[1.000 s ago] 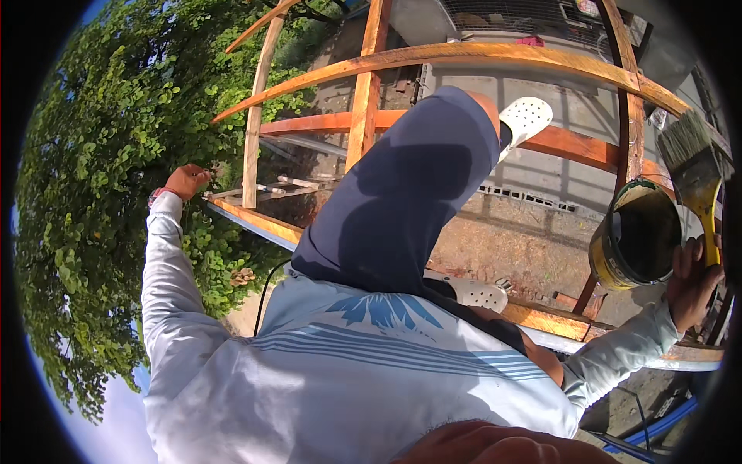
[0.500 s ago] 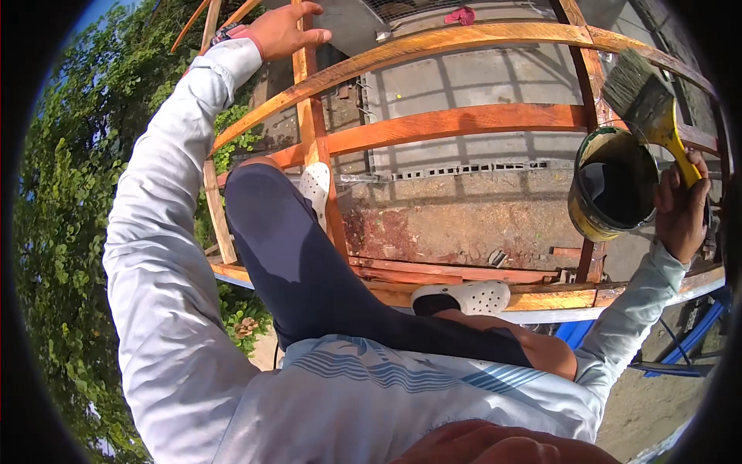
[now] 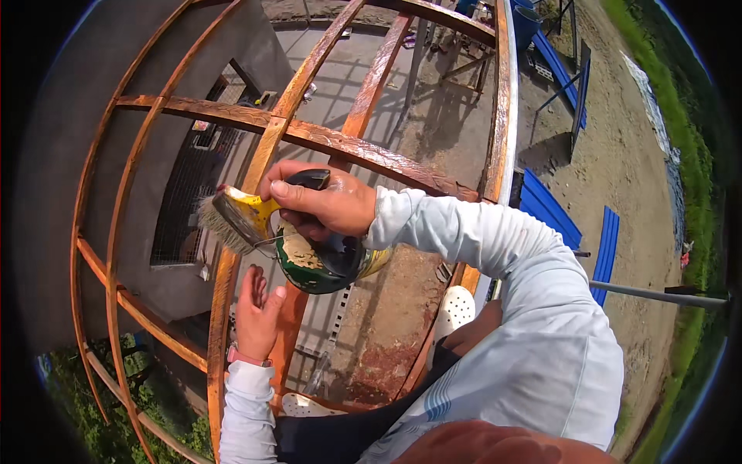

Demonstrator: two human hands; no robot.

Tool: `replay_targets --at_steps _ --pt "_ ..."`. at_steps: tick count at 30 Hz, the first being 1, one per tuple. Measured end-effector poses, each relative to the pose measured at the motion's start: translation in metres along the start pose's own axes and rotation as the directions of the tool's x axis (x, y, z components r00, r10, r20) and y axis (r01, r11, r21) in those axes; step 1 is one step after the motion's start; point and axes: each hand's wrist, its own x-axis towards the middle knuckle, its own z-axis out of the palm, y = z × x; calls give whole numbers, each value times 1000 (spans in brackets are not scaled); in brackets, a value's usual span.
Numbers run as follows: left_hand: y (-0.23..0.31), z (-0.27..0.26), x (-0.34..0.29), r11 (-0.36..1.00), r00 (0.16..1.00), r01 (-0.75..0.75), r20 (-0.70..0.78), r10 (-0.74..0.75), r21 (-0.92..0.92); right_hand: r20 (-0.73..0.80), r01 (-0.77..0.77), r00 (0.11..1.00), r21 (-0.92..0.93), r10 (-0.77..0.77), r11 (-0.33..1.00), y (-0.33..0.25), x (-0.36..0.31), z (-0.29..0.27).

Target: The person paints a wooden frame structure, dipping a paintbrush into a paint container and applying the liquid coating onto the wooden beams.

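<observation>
My right hand (image 3: 321,203) is closed around the handle of a wide paintbrush (image 3: 255,207) with a yellow and black grip. Its greyish bristles point left, above a wooden beam. Just under this hand hangs a green and yellow paint bucket (image 3: 301,267), tilted, with dark liquid inside. A thin wire handle runs up beside the brush; its hold is partly hidden. Below the brush my left hand (image 3: 259,321) is open, fingers spread and holding nothing. It is close beside a reddish-brown curved beam (image 3: 222,298).
An open frame of varnished timbers (image 3: 363,147) surrounds me, with ground and concrete far below. My white clog (image 3: 454,311) rests on the frame's edge. Blue metal sheets (image 3: 547,207) lie to the right. A grey wall (image 3: 69,147) with a meshed opening stands left.
My view has turned to the right along the frame. The right hand brought brush and bucket across in front of me. My left hand left the far beam and is now near the brush.
</observation>
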Motion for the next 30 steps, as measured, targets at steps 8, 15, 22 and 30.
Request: replay_targets --at_steps 8,15,22,30 --pt "26 -32 -17 762 717 -452 -320 620 465 -124 -21 992 34 25 999 41 47 84" --pt "-4 -73 -12 519 972 49 -80 -223 -853 -291 145 944 -59 -156 988 98 99 157" --pt "-18 -106 -22 397 978 76 -10 -209 -915 -397 310 859 -96 -322 946 142 98 194" --pt "-40 -139 -25 324 979 74 6 -204 -943 -296 343 899 23 -321 939 160 100 205"
